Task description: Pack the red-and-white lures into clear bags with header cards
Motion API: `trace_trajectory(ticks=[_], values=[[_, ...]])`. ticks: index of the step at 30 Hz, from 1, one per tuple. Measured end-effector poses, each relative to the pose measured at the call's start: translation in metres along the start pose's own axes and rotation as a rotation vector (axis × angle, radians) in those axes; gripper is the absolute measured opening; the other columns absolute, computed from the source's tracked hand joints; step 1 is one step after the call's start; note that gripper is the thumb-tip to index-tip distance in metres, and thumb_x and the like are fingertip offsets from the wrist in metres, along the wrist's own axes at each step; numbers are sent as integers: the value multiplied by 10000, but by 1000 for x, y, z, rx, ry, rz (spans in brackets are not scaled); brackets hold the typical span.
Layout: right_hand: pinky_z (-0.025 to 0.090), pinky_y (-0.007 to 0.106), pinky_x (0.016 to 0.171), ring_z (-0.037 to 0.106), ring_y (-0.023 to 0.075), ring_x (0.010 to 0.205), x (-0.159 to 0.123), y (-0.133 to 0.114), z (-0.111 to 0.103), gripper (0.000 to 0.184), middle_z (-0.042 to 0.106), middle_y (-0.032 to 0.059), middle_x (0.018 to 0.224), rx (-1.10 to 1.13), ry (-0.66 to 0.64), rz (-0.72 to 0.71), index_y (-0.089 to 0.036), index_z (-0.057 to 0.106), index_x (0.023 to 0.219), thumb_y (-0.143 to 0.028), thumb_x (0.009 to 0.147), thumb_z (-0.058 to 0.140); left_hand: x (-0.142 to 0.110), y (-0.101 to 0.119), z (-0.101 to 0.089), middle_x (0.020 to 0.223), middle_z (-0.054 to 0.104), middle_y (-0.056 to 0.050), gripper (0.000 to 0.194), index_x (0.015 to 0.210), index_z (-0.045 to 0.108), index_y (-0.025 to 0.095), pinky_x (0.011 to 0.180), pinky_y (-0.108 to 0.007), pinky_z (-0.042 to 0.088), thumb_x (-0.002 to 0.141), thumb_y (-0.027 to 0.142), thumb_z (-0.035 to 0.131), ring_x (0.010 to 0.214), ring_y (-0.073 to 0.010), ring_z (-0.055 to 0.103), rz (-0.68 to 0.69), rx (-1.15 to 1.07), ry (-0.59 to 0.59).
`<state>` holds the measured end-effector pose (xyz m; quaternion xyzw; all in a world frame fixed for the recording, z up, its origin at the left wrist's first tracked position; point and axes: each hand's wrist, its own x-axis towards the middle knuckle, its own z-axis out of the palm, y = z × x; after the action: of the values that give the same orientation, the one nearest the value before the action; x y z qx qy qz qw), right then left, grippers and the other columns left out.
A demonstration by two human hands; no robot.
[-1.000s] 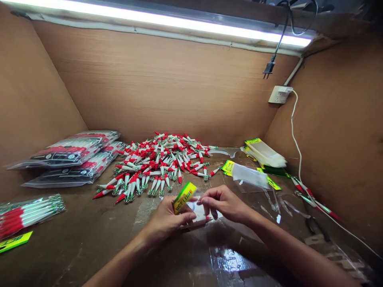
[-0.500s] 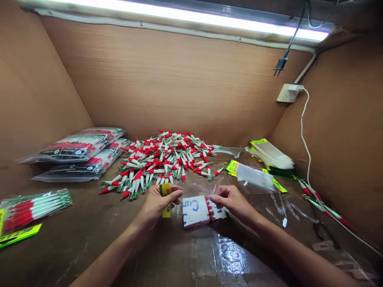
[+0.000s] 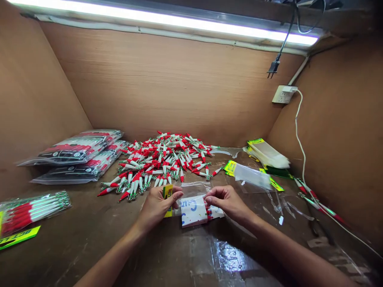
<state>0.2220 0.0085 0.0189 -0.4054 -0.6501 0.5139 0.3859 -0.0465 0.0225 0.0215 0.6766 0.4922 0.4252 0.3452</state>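
Observation:
My left hand [image 3: 161, 203] is closed on the yellow header end of a clear plastic bag [image 3: 196, 185]. At the middle of the table, against the bag, lies a white folded card sleeve [image 3: 193, 217] with blue lettering. Red tips of squid jigs [image 3: 208, 213] show at its right side; the rest of these jigs is hidden. My right hand [image 3: 223, 201] pinches at the bag's clear film, just above the sleeve's right end. Its fingertips are close together and partly hide what they grip. Behind both hands lies a heap of red-and-white squid jigs [image 3: 167, 159] with green hooks.
Filled bags [image 3: 74, 149] are stacked at the back left. A packed bag of jigs [image 3: 36, 211] lies nearer left. Empty header bags [image 3: 266, 153] and a few more [image 3: 251, 175] lie right. A white cable [image 3: 302, 147] runs down the right side; a plug [image 3: 273, 67] hangs above.
The view has shifted slightly. My right fingertips have moved a little left along the sleeve's top edge, and the bag's clear film now stands up more visibly behind the sleeve. My left hand keeps its grip.

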Motion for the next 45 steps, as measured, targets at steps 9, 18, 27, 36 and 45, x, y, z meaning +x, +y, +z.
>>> trace_trajectory(ticks=[9, 18, 27, 36, 45], values=[[375, 201, 362, 471, 71, 386, -1, -9, 36, 340, 761, 36, 970, -19, -157, 36, -218, 652, 1113, -499, 965, 530, -23, 32, -11, 1340, 630, -115, 896, 1501, 402, 276, 1051, -487, 423, 743, 524, 809, 1233, -344, 574, 421, 669, -109], [486, 473, 1005, 576, 340, 1255, -15, -11, 62, 709, 458, 146, 1525, -797, -74, -295, -238, 339, 1534, -450, 918, 620, -47, 18, -61, 958, 735, -28, 106, 943, 698, 231, 861, -318, 485, 957, 262, 598, 929, -214, 681, 389, 780, 286], [565, 423, 697, 693, 351, 935, -14, -25, 88, 873, 498, 240, 1419, -1259, -154, -243, -200, 237, 1550, -629, 878, 592, -83, -24, -39, 1222, 682, -24, 402, 1199, 624, 296, 1108, -498, 354, 894, 67, 496, 1116, -236, 636, 363, 913, -74], [494, 307, 577, 657, 240, 808, -26, -16, 71, 359, 606, 100, 1121, -1319, -210, -307, -204, 517, 1163, -483, 945, 574, -92, 6, 13, 1204, 579, -133, 686, 1362, 512, 234, 962, -488, 460, 804, 579, 714, 1105, -341, 569, 82, 921, -33], [449, 335, 739, 546, 222, 863, -37, -12, 41, 162, 633, 58, 1055, -1281, -366, -511, -205, 541, 1087, -160, 931, 533, -73, 20, 39, 1062, 595, -93, 203, 1083, 609, 211, 883, -410, 448, 913, 322, 609, 999, -288, 583, 45, 1023, -9]])
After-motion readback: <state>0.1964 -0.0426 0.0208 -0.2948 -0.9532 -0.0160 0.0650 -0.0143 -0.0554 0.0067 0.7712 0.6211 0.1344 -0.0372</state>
